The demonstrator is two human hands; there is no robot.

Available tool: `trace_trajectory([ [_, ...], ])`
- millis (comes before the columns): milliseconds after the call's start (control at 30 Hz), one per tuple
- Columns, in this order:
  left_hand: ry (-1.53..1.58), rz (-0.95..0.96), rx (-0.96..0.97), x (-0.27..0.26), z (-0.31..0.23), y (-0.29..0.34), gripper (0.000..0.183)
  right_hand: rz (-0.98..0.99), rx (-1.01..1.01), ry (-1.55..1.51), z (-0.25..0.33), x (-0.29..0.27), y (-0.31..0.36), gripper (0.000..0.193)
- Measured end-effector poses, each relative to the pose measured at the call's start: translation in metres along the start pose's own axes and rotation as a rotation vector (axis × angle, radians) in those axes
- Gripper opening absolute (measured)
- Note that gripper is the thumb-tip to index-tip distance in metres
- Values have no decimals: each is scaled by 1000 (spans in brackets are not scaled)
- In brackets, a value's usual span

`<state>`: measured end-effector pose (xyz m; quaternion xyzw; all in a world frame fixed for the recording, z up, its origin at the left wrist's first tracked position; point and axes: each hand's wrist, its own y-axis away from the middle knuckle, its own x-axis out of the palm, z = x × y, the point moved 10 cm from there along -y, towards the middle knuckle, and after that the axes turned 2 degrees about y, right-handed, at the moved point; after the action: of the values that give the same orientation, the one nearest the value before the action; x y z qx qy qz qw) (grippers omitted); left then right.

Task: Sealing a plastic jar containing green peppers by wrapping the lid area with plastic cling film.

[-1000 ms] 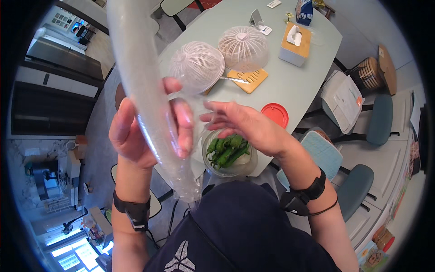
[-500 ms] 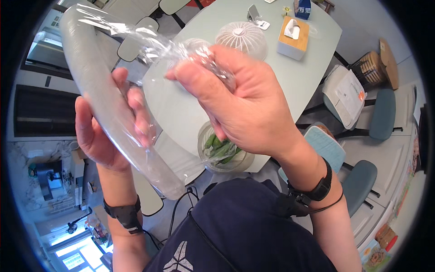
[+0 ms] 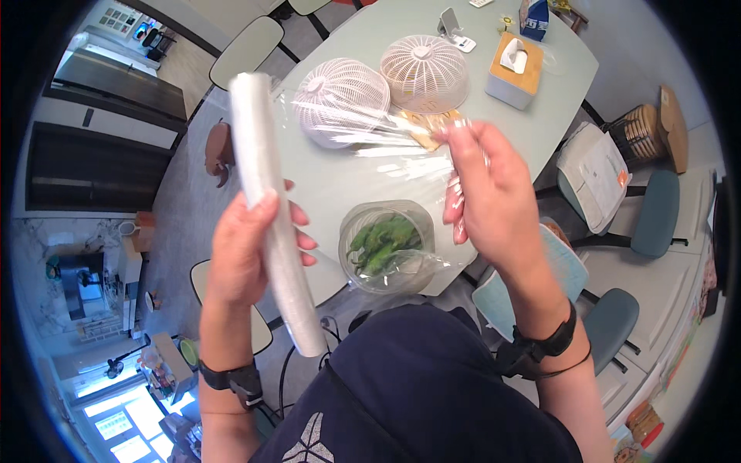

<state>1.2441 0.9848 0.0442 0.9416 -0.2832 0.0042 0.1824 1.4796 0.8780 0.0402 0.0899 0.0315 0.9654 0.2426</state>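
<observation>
My left hand point(image 3: 251, 239) is wrapped round a long roll of plastic wrap point(image 3: 262, 154), which stands nearly upright over the table's left edge. From the roll a clear sheet of film point(image 3: 370, 139) stretches to the right. Its bunched end is pinched in my right hand point(image 3: 490, 185). Below and between the hands, near the table's front edge, a clear round container point(image 3: 426, 266) holds several green peppers point(image 3: 386, 241), by their look. Loose clear film lies over the container's front side.
On the pale table point(image 3: 324, 208) stand two mesh domes point(image 3: 340, 100) point(image 3: 424, 73), a tissue box point(image 3: 513, 77) with a wooden lid, and a phone stand point(image 3: 455, 35). Chairs point(image 3: 590, 166) line the right side. A brown dog-like shape point(image 3: 218, 148) is on the floor at left.
My hands have moved apart, the right one to the right and down, so the film now stretches between them. The roll has swung more upright, and the container shows more fully.
</observation>
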Motion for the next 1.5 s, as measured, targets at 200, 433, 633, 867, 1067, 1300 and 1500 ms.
trace_trajectory([
  [200, 86, 46, -177, 7, 48, 0, 52, -159, 71, 292, -62, -27, 27, 32],
  [433, -57, 102, -142, 20, 57, 2, 64, 28, 247, 29, -87, -28, 57, 24],
  [633, -30, 92, -138, 19, 54, 3, 66, -102, 126, -114, -66, -36, 69, 26],
  [867, -124, 43, -181, 8, 68, -6, 52, -154, 212, 176, -83, -47, 76, 33],
  [1067, -149, -3, -189, -1, 79, -12, 47, -65, 415, 78, -124, -42, 80, 31],
  [1300, -215, 5, -163, 0, 82, -13, 52, -71, 132, 2, -108, -30, 88, 20],
  [1500, -231, 47, -46, 5, 78, -22, 51, -222, 139, -194, -108, -44, 97, 21],
])
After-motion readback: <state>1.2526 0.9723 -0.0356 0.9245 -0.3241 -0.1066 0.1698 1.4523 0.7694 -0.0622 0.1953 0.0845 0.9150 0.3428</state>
